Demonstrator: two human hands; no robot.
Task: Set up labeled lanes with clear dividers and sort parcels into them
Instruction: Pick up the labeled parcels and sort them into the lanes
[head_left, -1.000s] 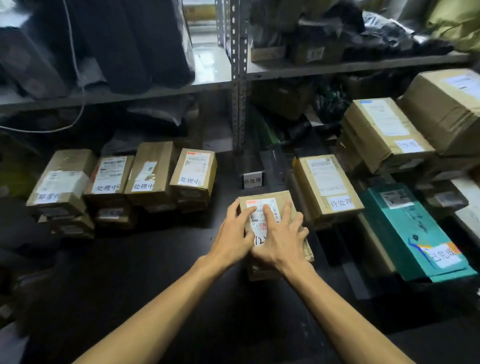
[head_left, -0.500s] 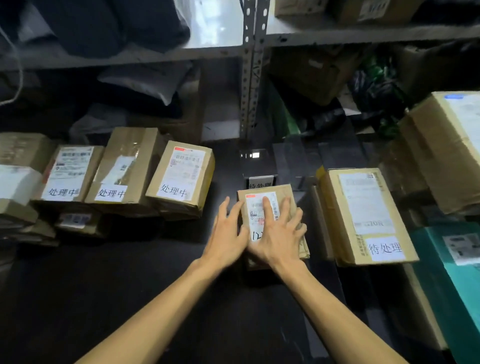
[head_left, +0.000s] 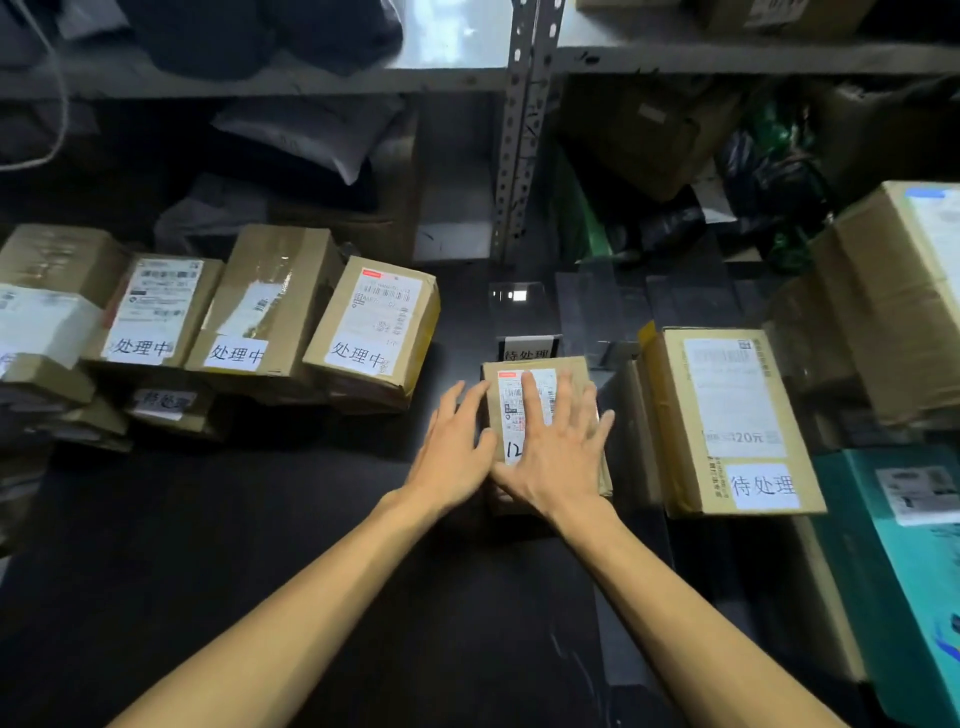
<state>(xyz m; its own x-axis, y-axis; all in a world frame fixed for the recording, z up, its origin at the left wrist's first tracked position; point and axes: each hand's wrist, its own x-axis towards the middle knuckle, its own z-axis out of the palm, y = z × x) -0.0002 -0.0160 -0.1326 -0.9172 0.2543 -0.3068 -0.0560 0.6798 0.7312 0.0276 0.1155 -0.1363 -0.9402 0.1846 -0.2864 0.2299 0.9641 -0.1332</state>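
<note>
You are pressing your left hand (head_left: 453, 453) and right hand (head_left: 558, 457), fingers spread flat and gripping nothing, onto the small parcel (head_left: 569, 371)

Dark table (head_left: 208, 545) w/ labeled parcels (head_left: 371, 322), sign stand (head_left: 527, 353), teal box (head_left: 904, 561).

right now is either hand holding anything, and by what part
Nothing is gripped: the left hand and right hand lie flat, fingers spread, on the small parcel top face.

Parcel depot: labelled cartons (head_left: 369, 332) (stacked) under steel shelving (head_left: 524, 130).
</note>
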